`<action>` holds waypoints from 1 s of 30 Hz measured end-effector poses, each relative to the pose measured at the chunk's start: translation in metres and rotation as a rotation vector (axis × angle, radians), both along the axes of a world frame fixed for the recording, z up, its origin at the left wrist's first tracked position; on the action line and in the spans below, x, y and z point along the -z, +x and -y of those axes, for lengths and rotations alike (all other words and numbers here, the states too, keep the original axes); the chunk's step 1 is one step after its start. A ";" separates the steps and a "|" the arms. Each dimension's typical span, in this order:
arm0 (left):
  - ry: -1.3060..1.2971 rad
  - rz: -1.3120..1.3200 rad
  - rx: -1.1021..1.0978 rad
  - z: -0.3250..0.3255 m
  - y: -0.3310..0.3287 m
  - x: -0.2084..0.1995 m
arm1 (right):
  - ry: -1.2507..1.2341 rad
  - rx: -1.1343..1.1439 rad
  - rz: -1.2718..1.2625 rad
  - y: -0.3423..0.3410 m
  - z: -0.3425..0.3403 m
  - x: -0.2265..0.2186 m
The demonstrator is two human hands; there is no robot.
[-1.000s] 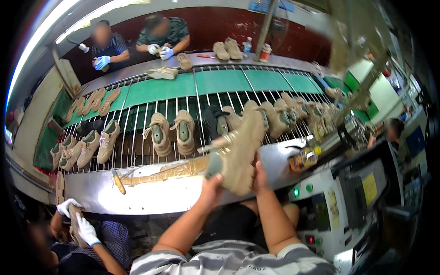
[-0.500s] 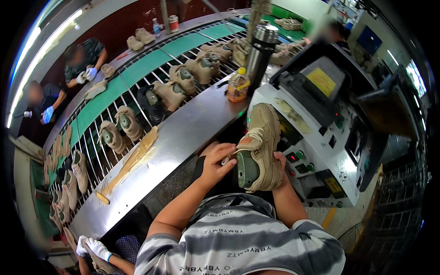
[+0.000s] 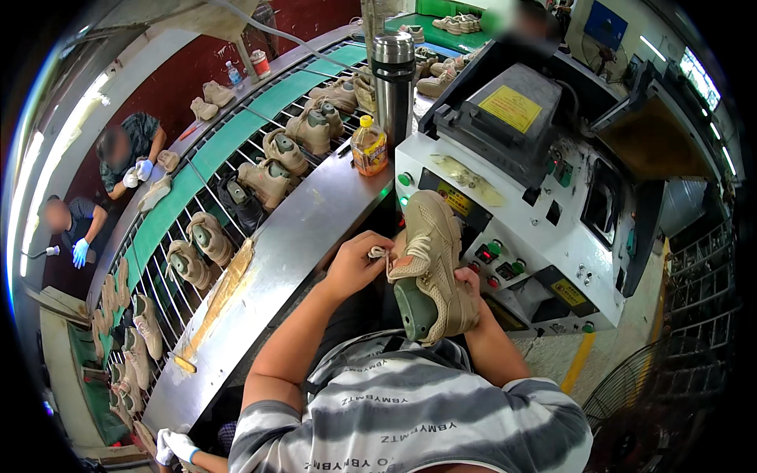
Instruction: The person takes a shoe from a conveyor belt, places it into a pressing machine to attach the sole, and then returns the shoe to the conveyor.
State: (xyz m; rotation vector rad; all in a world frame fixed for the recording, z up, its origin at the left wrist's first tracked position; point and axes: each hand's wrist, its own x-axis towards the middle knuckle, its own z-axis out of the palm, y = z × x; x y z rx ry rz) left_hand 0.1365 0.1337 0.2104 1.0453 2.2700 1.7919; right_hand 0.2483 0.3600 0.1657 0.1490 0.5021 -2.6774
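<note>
Tilted up in front of me is a beige mesh shoe (image 3: 438,276) with an orange-red patch on its tongue and a dark green last (image 3: 415,310) in its opening. My right hand (image 3: 471,290) grips the shoe along its sole on the right, with part of the fingers hidden behind it. Just left of the tongue, my left hand (image 3: 359,264) is closed in a pinch on the loose end of a beige shoelace (image 3: 379,253).
A steel worktop (image 3: 288,236) lies to the left, with a juice bottle (image 3: 369,147) and a thermos (image 3: 393,87). Beyond it, a roller conveyor (image 3: 169,209) carries several shoes. A white machine (image 3: 505,177) stands to the right. Co-workers sit at far left; gloved hands (image 3: 178,445) show at lower left.
The view has swung to the right, so the machine shows more fully. My left hand has drawn the lace end a little away from the shoe; my right hand keeps its hold.
</note>
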 end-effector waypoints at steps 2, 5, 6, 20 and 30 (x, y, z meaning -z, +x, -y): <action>-0.104 -0.080 0.153 -0.007 -0.004 -0.020 | -0.015 -0.028 -0.012 0.004 -0.006 0.003; 0.042 0.025 0.300 -0.020 -0.003 -0.028 | -0.019 0.012 -0.029 0.012 -0.011 0.005; 0.087 0.000 0.352 -0.026 -0.003 -0.032 | 0.027 0.045 -0.055 0.014 -0.013 0.004; -0.262 0.583 0.509 -0.114 -0.021 0.046 | -0.085 0.252 0.046 0.093 -0.080 -0.022; -0.411 0.171 -0.090 0.005 -0.026 0.176 | 1.065 1.174 0.138 0.109 -0.311 -0.102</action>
